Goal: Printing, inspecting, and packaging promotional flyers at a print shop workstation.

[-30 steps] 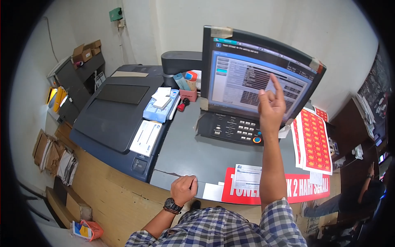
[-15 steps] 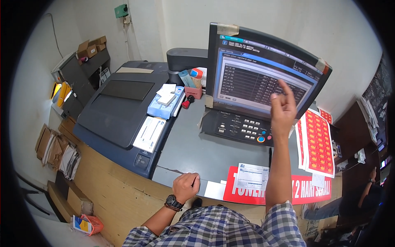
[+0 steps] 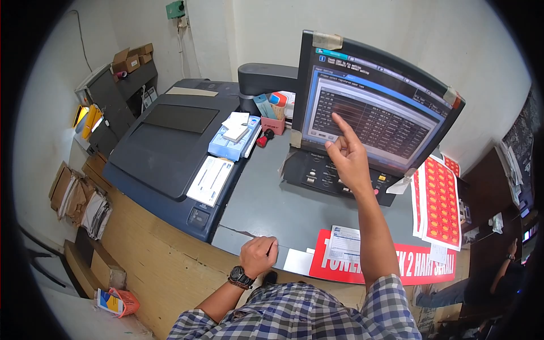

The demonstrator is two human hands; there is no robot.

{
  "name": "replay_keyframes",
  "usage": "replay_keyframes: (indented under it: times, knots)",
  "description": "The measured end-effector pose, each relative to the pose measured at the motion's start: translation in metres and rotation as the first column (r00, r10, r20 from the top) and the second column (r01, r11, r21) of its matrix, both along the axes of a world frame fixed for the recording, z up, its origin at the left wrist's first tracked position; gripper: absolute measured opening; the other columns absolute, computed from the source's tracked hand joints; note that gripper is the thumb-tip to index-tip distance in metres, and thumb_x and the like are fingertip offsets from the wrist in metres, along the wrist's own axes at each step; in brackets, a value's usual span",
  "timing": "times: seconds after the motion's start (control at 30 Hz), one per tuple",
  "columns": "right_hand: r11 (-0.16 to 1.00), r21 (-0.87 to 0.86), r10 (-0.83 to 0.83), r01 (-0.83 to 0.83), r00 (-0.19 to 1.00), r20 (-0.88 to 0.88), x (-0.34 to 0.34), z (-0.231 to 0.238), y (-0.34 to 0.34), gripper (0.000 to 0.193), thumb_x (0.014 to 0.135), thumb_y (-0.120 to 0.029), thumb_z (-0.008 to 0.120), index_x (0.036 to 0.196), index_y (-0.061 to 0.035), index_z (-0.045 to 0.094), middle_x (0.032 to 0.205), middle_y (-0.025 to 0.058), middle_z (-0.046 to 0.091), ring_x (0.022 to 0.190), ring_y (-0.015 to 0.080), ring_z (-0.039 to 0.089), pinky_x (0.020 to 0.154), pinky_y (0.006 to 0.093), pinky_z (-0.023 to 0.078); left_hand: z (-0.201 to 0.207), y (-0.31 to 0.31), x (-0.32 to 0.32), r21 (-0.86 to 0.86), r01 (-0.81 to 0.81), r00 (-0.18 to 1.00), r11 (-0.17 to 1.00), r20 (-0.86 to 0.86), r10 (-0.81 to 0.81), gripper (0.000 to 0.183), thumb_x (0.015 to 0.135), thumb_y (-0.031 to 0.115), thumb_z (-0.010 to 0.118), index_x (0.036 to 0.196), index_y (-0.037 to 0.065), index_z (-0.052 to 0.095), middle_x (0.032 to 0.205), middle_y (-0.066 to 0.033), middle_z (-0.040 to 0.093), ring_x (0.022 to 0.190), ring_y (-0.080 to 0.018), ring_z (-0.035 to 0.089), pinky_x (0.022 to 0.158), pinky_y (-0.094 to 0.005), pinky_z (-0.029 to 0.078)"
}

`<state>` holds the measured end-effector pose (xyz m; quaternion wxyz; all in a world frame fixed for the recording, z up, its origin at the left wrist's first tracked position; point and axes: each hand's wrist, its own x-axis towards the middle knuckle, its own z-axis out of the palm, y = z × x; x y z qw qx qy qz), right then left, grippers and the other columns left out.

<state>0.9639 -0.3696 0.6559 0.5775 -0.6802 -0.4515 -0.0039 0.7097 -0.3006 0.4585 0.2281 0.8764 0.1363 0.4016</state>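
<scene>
Ideally aiming at one row [image 3: 371, 113], the right hand [image 3: 352, 161] is pointing, forefinger [image 3: 343, 126] and thumb [image 3: 334, 152] spread, at the screen [image 3: 396, 127] above the keypad [image 3: 311, 173], the curled left hand [image 3: 258, 255] resting on the desk [image 3: 272, 212].

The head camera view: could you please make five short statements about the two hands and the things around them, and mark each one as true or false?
1. The right hand points its index finger toward the screen. True; whether the fingertip touches it cannot be told.
2. The left hand is spread flat on the screen. False: it is curled like a loose fist at the front edge of the grey tabletop.
3. A dark watch is worn on the left wrist. True.
4. The red printed sheets lie to the left of the screen. False: they are to its right.
5. A pink box stands to the left of the screen. True.
</scene>
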Motion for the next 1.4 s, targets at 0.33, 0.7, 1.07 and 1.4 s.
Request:
replay_keyframes:
  times: [0.33,0.7,1.07,1.4]
  knots:
    - [0.999,0.039,-0.012,0.011,1.000,0.019,0.003,0.019,0.005,0.062,0.089,-0.007,0.063,0.148,-0.0116,0.045,0.063,-0.0034,0.043,0.060,0.0051,0.041,0.062,0.0214,0.038,0.001,-0.001,-0.001,-0.014,0.002,1.000,1.000,-0.016,-0.002,0.003,0.081,0.005,0.066,0.079,0.004,0.068,0.071,-0.0091,0.066,0.063,-0.0281,0.065,0.057,-0.0368,0.051]
    - [1.000,0.021,-0.009,0.009,1.000,0.027,0.002,-0.001,0.004,0.060,0.089,-0.006,0.063,0.146,-0.0112,0.048,0.063,-0.0037,0.040,0.060,0.0056,0.040,0.062,0.0215,0.037,-0.001,0.000,-0.001,-0.017,-0.002,1.000,1.000,-0.017,0.002,0.003,0.081,0.005,0.066,0.079,0.004,0.068,0.070,-0.0089,0.066,0.063,-0.0278,0.064,0.057,-0.0369,0.051]
    - [0.993,-0.086,-0.071,0.075,0.996,0.054,-0.002,-0.020,-0.004,0.058,0.088,-0.006,0.063,0.145,-0.0109,0.049,0.061,-0.0006,0.039,0.058,0.0085,0.040,0.061,0.0231,0.039,0.000,-0.001,-0.001,-0.021,0.007,0.999,1.000,-0.032,-0.007,0.002,0.081,0.005,0.066,0.080,0.004,0.068,0.072,-0.0094,0.067,0.064,-0.0283,0.064,0.058,-0.0367,0.051]
    - [0.831,0.383,-0.303,0.403,0.906,-0.295,0.022,-0.064,-0.089,0.044,0.096,-0.003,0.057,0.140,0.0001,0.051,0.067,-0.0084,0.040,0.061,0.0001,0.036,0.056,0.0179,0.032,0.001,-0.001,0.002,-0.005,0.021,1.000,1.000,-0.023,-0.021,0.003,0.078,0.002,0.064,0.079,0.005,0.066,0.067,-0.0102,0.062,0.060,-0.0299,0.062,0.054,-0.0382,0.049]
